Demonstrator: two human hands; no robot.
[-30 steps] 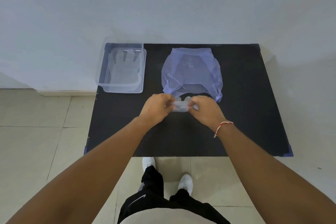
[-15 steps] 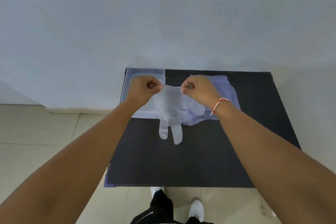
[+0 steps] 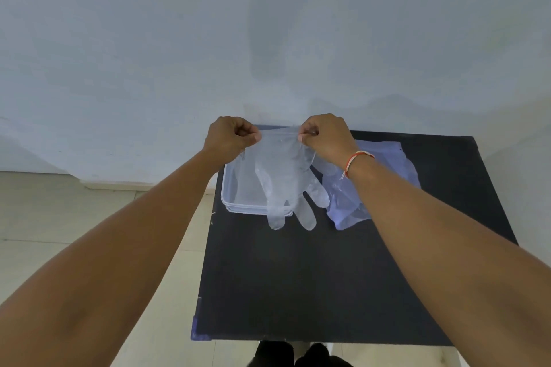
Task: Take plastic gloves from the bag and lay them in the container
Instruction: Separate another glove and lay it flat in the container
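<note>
The person stands at the near edge of a black table (image 3: 328, 277), both bare arms stretched forward over it. Above the table's far left part, the left hand (image 3: 229, 138) and the right hand (image 3: 325, 135) each pinch one corner of the cuff of a clear plastic glove (image 3: 283, 182) between thumb and curled fingers, and the cuff is pulled flat between them. The glove hangs down with its fingers pointing at the table, in front of the clear container (image 3: 235, 205) at the table's far left corner. Just right of the container lies the pale purple bag (image 3: 387, 164), flat on the table. On the right wrist is a red and white thread (image 3: 356, 158). Behind the table rises a pale wall (image 3: 268, 24).
</note>
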